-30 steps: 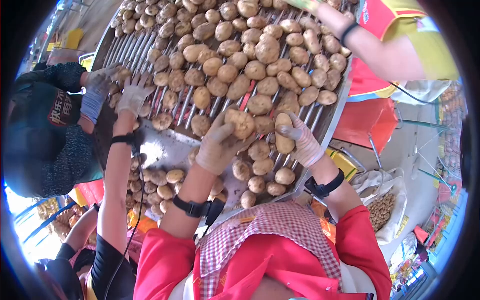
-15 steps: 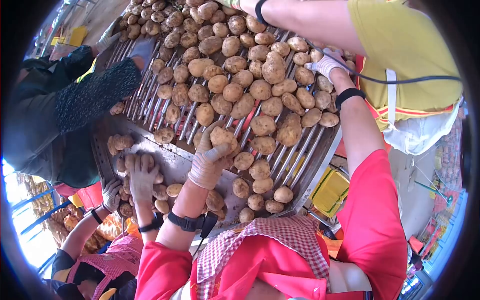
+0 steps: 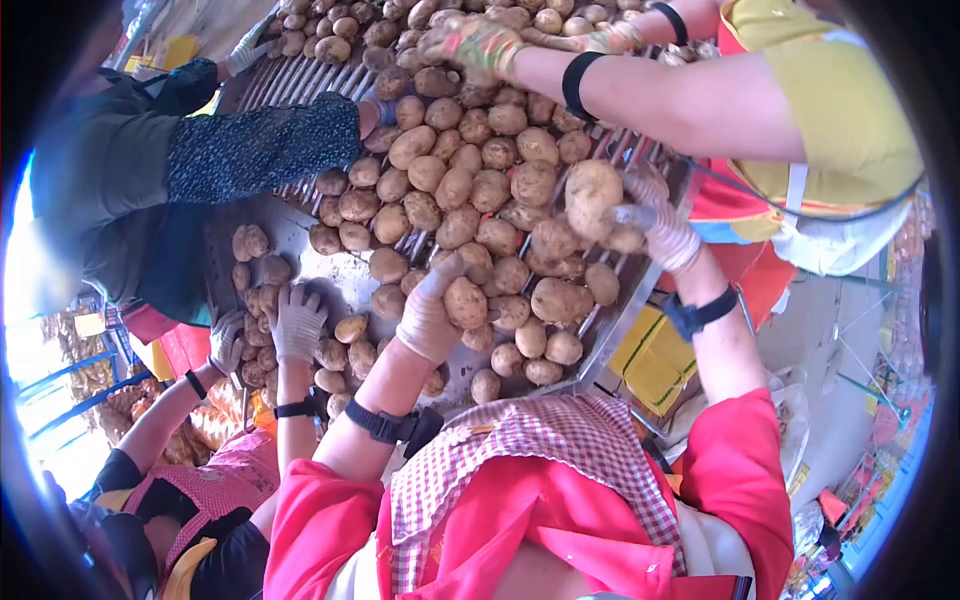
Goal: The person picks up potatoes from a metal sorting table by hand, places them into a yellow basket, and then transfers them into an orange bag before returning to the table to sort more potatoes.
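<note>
The person in the red top stands at the near end of a roller conveyor (image 3: 300, 85) heaped with potatoes. Their gloved left hand (image 3: 430, 315) lies on the pile, its grip curled partway round a small potato (image 3: 466, 302) that sits among others on the metal surface (image 3: 345, 285). Their gloved right hand (image 3: 662, 228) is raised at the right edge of the rollers, its grip closed on a large potato (image 3: 592, 198) held above the heap. A co-worker's gloved hand (image 3: 296, 322) rests on potatoes at the lower left. A dark patterned sleeve (image 3: 260, 145) reaches in from the left, and a bare forearm (image 3: 700, 100) from the upper right.
</note>
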